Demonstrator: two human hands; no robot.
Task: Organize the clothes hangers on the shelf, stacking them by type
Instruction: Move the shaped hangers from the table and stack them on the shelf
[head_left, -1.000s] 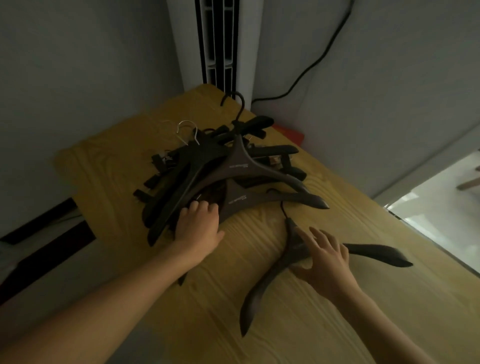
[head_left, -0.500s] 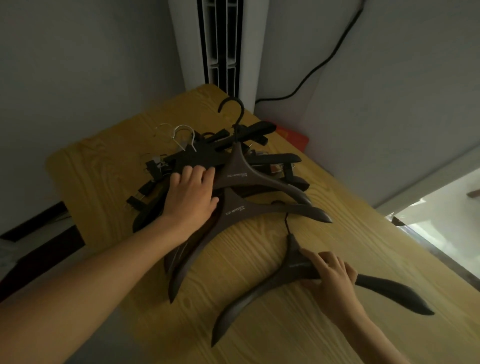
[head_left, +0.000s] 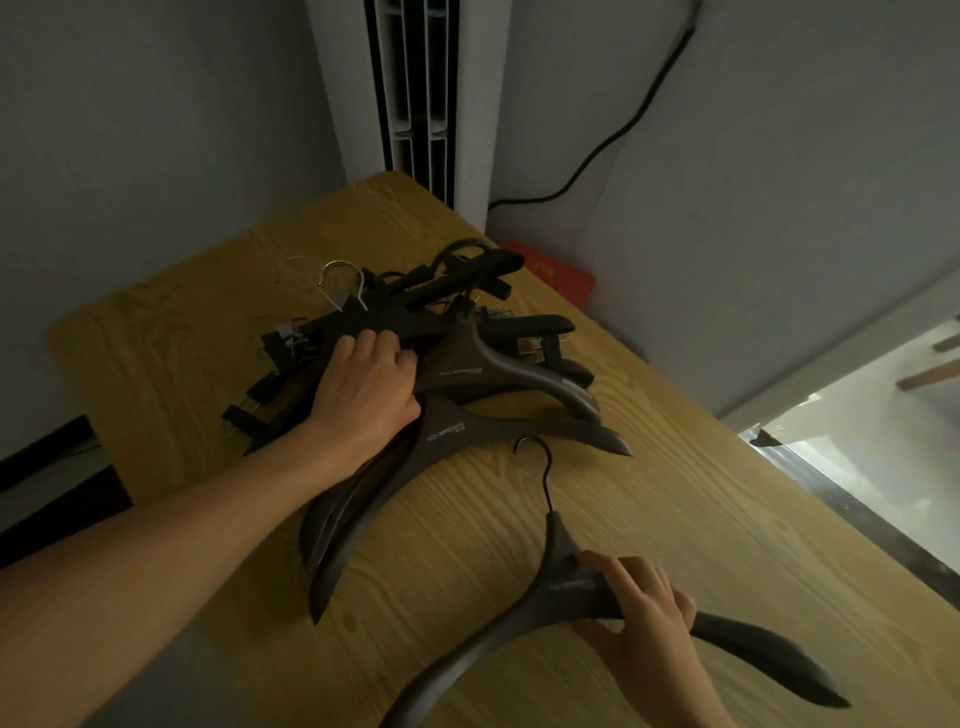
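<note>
A tangled pile of dark hangers (head_left: 483, 364) lies on the yellow wood-grain shelf (head_left: 675, 519): broad brown coat hangers (head_left: 519, 431) in front, black clip hangers (head_left: 363, 322) with metal hooks behind. My left hand (head_left: 366, 395) rests on the pile, fingers curled over a black clip hanger's bar. One brown coat hanger (head_left: 566, 587) lies apart near the front, hook pointing away. My right hand (head_left: 644, 608) grips its right shoulder by the neck.
A white upright air conditioner (head_left: 415, 93) stands behind the shelf's far corner, with a black cable (head_left: 623, 135) on the grey wall. A red object (head_left: 561, 275) sits at the shelf's back edge by the wall. The shelf's right edge drops off toward a bright floor (head_left: 883, 467).
My left hand moved up from the pile's front edge onto the black clip hangers. My right hand slid the separate brown hanger toward me and closed around it.
</note>
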